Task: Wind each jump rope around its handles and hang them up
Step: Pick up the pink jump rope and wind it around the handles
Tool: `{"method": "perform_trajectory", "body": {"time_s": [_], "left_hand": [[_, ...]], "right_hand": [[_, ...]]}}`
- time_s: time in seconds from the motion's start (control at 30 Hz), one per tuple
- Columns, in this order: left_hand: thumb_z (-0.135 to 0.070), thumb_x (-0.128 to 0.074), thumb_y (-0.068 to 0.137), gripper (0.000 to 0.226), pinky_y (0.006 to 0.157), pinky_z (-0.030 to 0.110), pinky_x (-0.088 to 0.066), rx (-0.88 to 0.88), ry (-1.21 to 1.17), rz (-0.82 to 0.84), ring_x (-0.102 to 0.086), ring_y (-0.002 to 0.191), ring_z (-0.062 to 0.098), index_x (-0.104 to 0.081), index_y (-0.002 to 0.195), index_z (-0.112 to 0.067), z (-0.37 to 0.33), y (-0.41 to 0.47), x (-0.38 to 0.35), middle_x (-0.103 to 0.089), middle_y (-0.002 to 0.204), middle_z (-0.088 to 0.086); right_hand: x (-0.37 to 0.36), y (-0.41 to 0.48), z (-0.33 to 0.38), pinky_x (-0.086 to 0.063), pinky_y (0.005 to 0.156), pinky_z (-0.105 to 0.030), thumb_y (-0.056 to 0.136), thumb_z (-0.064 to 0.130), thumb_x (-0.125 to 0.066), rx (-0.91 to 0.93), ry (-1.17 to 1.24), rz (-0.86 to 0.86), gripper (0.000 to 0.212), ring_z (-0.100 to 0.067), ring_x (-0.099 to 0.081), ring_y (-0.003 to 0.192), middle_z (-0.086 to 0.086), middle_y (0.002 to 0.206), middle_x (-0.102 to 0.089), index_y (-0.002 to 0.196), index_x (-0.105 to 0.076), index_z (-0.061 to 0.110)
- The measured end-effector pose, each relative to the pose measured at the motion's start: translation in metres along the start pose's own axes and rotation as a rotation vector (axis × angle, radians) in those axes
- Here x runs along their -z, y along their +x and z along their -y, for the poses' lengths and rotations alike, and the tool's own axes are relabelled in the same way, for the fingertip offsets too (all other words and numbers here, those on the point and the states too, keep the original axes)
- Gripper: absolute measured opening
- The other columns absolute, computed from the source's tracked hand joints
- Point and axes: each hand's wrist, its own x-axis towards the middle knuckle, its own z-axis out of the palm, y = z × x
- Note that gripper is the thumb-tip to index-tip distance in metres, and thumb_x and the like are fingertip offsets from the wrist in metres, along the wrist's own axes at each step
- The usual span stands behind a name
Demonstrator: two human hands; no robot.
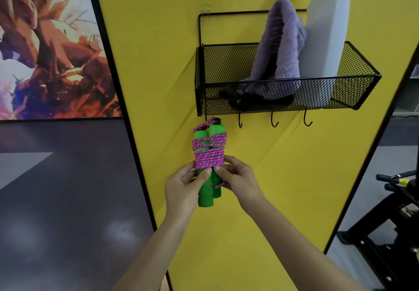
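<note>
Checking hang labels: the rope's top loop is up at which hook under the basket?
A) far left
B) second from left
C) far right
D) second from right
A: the rope has its loop at the leftmost hook, while the other three hooks hang bare.

No text, label, brand, number or sign can be read anywhere.
</note>
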Motion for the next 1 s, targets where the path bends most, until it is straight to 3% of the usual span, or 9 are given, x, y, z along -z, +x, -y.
{"method": "perform_trajectory", "body": {"time_s": [0.2,0.27,0.47,0.63,0.8,1.0], "left_hand": [[-0.006,-0.073,0.081,0.021,0.061,0.012,-0.052,0.021,0.076,-0.005,-0.069,0.072,-0.002,-0.069,0.099,-0.017,0.014,0.01,0.002,-0.073,0.083,-0.009],[-0.004,-0.071,0.082,0.02,0.058,0.009,-0.05,0.028,0.088,-0.004,-0.068,0.068,-0.005,-0.068,0.098,-0.016,0.015,0.011,0.002,-0.072,0.078,-0.013],[-0.001,-0.068,0.085,0.026,0.057,0.004,-0.046,0.039,0.129,-0.035,-0.063,0.065,-0.015,-0.064,0.108,-0.012,0.02,0.017,0.005,-0.066,0.089,-0.01],[-0.001,-0.066,0.086,0.028,0.058,0.004,-0.047,0.067,0.15,-0.071,-0.063,0.068,-0.013,-0.064,0.111,-0.01,0.021,0.018,0.007,-0.066,0.095,-0.002],[-0.004,-0.065,0.088,0.033,0.08,0.014,-0.046,0.12,0.201,-0.102,-0.061,0.099,0.011,-0.061,0.121,-0.005,0.024,0.013,0.016,-0.065,0.112,0.003],[-0.008,-0.059,0.09,0.015,0.08,0.023,-0.047,0.16,0.25,-0.136,-0.064,0.085,0.007,-0.07,0.093,-0.017,0.031,-0.011,0.029,-0.07,0.09,-0.003]], "right_hand": [[0.0,0.01,-0.01,-0.056,0.068,-0.024,0.09,0.0,-0.058,-0.013,-0.001,0.025,0.034,-0.015,-0.066,0.075,-0.005,0.083,-0.066,0.123,-0.055,0.006],[0.0,0.012,-0.011,-0.054,0.066,-0.021,0.09,0.001,-0.058,-0.012,-0.025,0.023,0.035,-0.015,-0.066,0.076,-0.006,0.089,-0.067,0.124,-0.054,0.005],[0.007,0.013,-0.015,-0.051,0.065,-0.013,0.091,0.004,-0.058,-0.018,-0.089,-0.007,0.037,-0.009,-0.062,0.081,-0.01,0.111,-0.065,0.127,-0.053,0.005],[0.009,0.007,-0.012,-0.05,0.067,-0.01,0.091,0.005,-0.058,-0.013,-0.097,-0.051,0.036,-0.013,-0.059,0.092,-0.01,0.119,-0.06,0.127,-0.052,0.006],[0.017,-0.009,-0.01,-0.051,0.083,-0.035,0.092,0.007,-0.058,-0.05,-0.13,-0.08,0.022,-0.016,-0.059,0.092,-0.006,0.112,-0.063,0.113,-0.06,0.011],[0.028,-0.04,-0.016,-0.051,0.067,-0.024,0.095,0.008,-0.051,-0.095,-0.173,-0.014,0.015,-0.013,-0.063,0.082,-0.002,0.089,-0.065,0.091,-0.065,0.011]]}}
